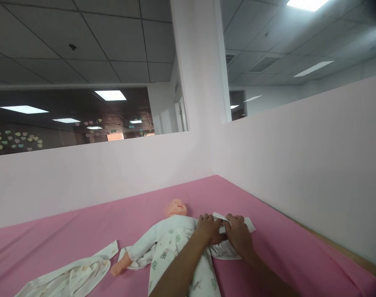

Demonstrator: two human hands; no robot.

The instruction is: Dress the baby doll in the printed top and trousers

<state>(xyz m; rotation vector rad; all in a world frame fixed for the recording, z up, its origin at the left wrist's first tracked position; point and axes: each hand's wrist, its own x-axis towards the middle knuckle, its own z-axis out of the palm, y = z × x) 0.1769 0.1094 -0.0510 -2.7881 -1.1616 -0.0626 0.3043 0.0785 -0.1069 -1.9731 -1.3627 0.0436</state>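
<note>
A baby doll point(176, 207) lies on its back on a pink sheet point(268, 214), dressed in a pale printed garment point(168, 243). My left hand point(209, 228) and my right hand point(237, 233) sit side by side on the doll's far sleeve point(248, 224), at the doll's shoulder. Both hands have their fingers curled and pinch the white cloth of that sleeve. The doll's other arm stretches toward the left, its bare hand point(116, 269) showing.
A second pale garment point(70, 276) lies crumpled on the sheet at lower left. Pale partition walls point(299, 156) close the bed on the far side and the right, with a wooden edge point(345, 251) along the right.
</note>
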